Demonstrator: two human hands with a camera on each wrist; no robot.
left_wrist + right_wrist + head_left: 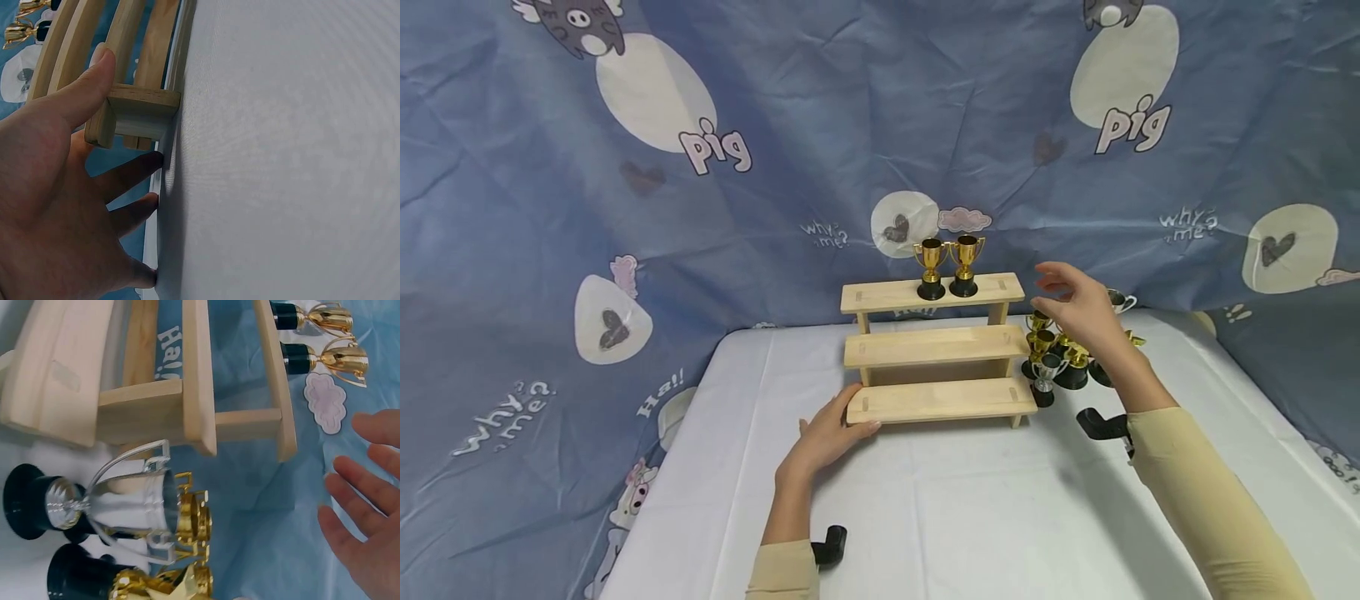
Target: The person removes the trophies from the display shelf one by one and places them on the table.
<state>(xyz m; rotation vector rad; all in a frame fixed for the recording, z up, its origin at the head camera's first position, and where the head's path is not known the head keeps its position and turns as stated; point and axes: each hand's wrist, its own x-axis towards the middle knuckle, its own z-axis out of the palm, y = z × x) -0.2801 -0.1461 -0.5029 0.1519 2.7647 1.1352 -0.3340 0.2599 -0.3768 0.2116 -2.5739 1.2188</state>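
A three-step wooden display stand [937, 347] bears two gold trophy cups, a left one [931, 268] and a right one [966, 265], side by side on its top step. My left hand [826, 432] holds the left end of the bottom step. In the left wrist view its thumb [94, 81] lies over the board, with the lower fingers spread toward the cloth. Raised and holding nothing, my right hand [1078, 310] has loosely bent fingers beside the top step's right end. Below it several trophies cluster, including a silver cup [128, 503] and a gold star trophy [178, 590].
White cloth [955, 508] covers the table. Behind it hangs a blue printed curtain [820, 167]. Trophies crowd the stand's right side, the small silver cup [1045, 375] close to the bottom step.
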